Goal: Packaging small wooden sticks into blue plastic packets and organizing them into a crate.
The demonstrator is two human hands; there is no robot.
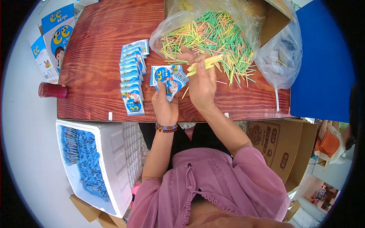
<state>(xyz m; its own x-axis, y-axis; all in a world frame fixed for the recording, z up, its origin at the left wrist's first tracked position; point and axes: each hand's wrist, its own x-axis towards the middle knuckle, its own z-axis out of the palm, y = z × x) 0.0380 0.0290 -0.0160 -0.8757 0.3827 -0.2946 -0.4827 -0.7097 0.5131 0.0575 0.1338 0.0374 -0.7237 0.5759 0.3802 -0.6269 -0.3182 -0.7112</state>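
- I had the red-brown wooden table point(99, 57) filling most of the upper view, with a blue panel point(323, 57) beyond its right side.
- Below the table's left part I saw a white foam box point(112, 152), packed with blue pouches point(85, 163); a brown carton point(273, 144) stood below its right part.
- Near the table's far edge, a clear plastic bag point(156, 41) lay open toward me, heaped with green, yellow and pink sticks point(213, 36). Some had spilled onto the wood.
- To the left of my hands, a row of overlapping blue-and-white packets point(131, 81) ran toward the near edge.
- My right hand point(202, 87) was just in front of the bag's mouth, thumb and fingers clamped on a bundle of pale yellow sticks point(208, 64); I couldn't tell how each finger sat.
- My left hand point(164, 106) pinched at least 2 fanned packets point(163, 74) above the table, between the row and the bundle. The thumb lay on top; the fingers were hidden underneath.
- A red jar point(53, 90) lay at the table's left edge.
- Beaded bracelets point(166, 128) circled my left wrist.
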